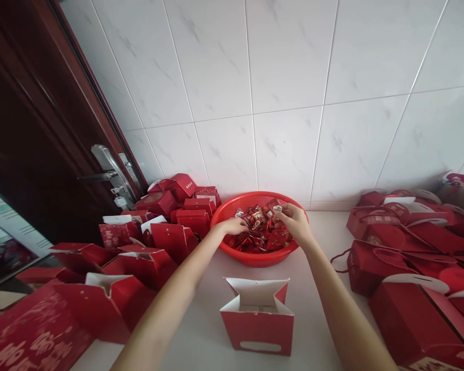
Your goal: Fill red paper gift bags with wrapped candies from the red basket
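A round red plastic basket point(261, 260) stands against the tiled wall, holding many small wrapped candies point(259, 221). My left hand point(235, 225) reaches over its left rim, fingers curled down among the candies; what they hold, if anything, is hidden. On the right side of the basket, my right hand point(294, 220) pinches a red-wrapped candy with a pale label point(277, 208). Between my forearms, in front of the basket, an upright red paper box point(257, 330) stands with its top open and its white inside showing.
Many red boxes and bags point(131, 263) crowd the left side, some with open tops. More red boxes point(394, 268) with cord handles are piled on the right. A dark door with a metal handle point(114, 172) is at the upper left.
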Tool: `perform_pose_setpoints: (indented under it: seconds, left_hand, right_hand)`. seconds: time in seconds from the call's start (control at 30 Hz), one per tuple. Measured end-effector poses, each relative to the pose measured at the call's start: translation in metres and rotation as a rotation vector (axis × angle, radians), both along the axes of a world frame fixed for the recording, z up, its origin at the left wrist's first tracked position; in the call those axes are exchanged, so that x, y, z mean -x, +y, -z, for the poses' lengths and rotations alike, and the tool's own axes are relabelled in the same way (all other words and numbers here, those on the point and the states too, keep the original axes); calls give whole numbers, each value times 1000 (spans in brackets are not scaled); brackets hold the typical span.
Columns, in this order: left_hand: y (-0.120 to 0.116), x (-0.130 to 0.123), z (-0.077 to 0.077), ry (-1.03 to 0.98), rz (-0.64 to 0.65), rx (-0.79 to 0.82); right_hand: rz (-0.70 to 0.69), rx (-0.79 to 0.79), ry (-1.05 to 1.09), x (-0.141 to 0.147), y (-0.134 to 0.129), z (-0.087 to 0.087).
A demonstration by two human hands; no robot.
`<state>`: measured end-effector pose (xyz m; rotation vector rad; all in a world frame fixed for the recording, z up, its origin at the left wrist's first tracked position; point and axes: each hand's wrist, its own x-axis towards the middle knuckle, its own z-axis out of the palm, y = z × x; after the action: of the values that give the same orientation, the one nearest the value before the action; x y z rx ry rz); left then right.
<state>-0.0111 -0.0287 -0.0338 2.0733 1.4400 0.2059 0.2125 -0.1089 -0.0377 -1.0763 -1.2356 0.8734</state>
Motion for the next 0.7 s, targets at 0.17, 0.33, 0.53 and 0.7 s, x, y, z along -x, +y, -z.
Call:
perform_pose_setpoints:
  seconds: [0.17,0.33,0.53,0.7]
  left_hand:
    - [-5,-1,-9,90,91,78]
    - [-4,-2,-13,167,112,136]
    - [-11,-6,-14,148,183,149]
    - [-22,-12,-19,128,258,176]
  right_hand:
    - [-10,13,13,0,0,1]
    - [-16,8,5,0,2,2]
    - [-16,6,8,1,2,1]
    - [-21,15,29,1,-1,-1]
